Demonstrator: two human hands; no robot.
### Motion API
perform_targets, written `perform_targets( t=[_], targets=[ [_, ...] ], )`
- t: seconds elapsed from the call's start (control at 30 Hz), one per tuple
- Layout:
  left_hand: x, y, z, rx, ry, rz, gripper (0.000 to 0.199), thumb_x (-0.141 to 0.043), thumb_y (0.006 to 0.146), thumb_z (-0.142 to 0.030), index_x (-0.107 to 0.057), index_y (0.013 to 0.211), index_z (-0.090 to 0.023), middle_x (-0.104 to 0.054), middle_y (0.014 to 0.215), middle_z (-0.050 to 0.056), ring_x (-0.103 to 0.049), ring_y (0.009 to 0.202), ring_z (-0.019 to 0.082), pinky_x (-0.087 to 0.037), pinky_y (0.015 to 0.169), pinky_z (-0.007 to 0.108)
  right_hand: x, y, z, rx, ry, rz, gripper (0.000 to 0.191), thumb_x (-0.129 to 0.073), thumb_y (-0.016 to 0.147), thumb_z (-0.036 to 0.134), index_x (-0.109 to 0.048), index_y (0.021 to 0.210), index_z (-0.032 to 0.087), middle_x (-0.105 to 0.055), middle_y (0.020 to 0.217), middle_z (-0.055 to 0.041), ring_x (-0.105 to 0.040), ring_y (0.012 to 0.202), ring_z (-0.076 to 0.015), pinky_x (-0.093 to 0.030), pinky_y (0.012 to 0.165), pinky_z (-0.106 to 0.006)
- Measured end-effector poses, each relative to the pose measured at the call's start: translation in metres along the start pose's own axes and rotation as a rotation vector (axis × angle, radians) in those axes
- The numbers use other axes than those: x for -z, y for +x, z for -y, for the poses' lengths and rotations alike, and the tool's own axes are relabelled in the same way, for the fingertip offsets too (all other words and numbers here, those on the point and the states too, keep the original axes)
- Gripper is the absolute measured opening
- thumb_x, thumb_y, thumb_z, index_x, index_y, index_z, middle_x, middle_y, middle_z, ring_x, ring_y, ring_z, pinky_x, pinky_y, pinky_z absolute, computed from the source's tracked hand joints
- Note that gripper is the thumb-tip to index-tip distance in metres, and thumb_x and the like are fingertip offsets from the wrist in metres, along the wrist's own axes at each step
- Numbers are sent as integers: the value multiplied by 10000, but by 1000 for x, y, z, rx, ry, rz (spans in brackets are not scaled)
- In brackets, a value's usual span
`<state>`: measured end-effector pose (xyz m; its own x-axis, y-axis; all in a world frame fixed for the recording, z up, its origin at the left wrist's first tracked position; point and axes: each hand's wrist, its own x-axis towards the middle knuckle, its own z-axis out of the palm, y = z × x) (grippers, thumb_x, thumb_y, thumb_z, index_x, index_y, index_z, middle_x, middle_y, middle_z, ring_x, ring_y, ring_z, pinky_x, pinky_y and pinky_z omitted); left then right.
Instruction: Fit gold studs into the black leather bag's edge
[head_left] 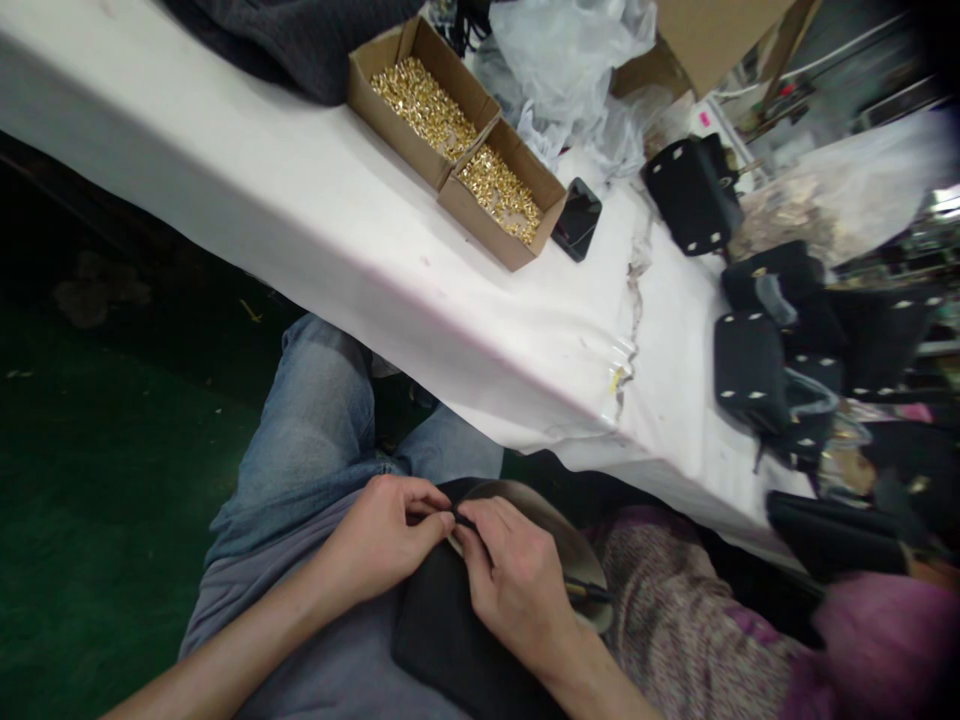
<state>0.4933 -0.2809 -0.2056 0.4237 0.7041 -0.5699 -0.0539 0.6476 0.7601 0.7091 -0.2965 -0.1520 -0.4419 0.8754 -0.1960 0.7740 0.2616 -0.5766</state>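
Note:
A black bag (442, 625) with a beige inside (577, 540) lies on my lap. At its upper edge my left hand (394, 530) is closed, thumb and fingers pinching the black material. Right beside it, my right hand (514, 565) also grips that edge, its fingertips nearly touching those of my left hand. A dark, pen-like tool (589, 591) sticks out past my right hand on the far side; the hand hides its other end.
On the white-covered table (337, 230) stand two cardboard boxes (469, 205) of small gold pieces, a phone (577, 218), plastic bags (574, 50) and several black bags (750, 370). A person in a speckled sleeve (675, 610) sits close at the right.

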Motion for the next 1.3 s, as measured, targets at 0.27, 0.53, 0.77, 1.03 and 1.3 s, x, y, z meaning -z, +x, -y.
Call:
perform_targets(
  t=[0.27,0.53,0.77,1.03,1.3],
  targets=[
    [2,1,-3,29,-44,44,238,-851,915,-357,-865,1115,-229,-901,1083,41,-852,1057,282,-650,946,375,30,7,-6,-220,98,202,204,-750,1099,207,-754,1281,299,-809,1240,-20,-778,1115,-275,-606,990,-437],
    [5,1,-5,16,-11,59,298,-836,957,-407,-855,1198,-234,-882,1211,56,-823,1160,287,-629,1055,401,37,6,-4,-210,44,251,303,-661,1106,136,-740,1349,297,-804,1273,-30,-766,1139,-279,-614,1040,-458],
    [7,3,-6,4,-23,62,313,-761,1038,-468,-870,1204,-226,-882,1106,42,-806,1077,268,-580,973,368,27,13,-4,-185,30,181,105,-701,1106,213,-754,1185,260,-802,1133,-31,-766,1036,-279,-593,940,-441],
    [4,12,4,32,-30,7,360,-756,1020,-507,-842,1173,-193,-847,1117,77,-758,1102,303,-534,1003,417,19,6,-12,-41,-14,102,114,-597,1135,217,-710,1117,220,-763,1046,-71,-713,969,-279,-513,878,-440],
    [6,23,4,-84,186,67,354,-661,1109,-603,-740,1298,-314,-728,1344,25,-654,1350,267,-466,1182,405,22,8,-15,-113,133,-29,118,-634,1115,225,-748,1145,232,-790,1036,-34,-747,928,-237,-518,853,-388]
  ],
)
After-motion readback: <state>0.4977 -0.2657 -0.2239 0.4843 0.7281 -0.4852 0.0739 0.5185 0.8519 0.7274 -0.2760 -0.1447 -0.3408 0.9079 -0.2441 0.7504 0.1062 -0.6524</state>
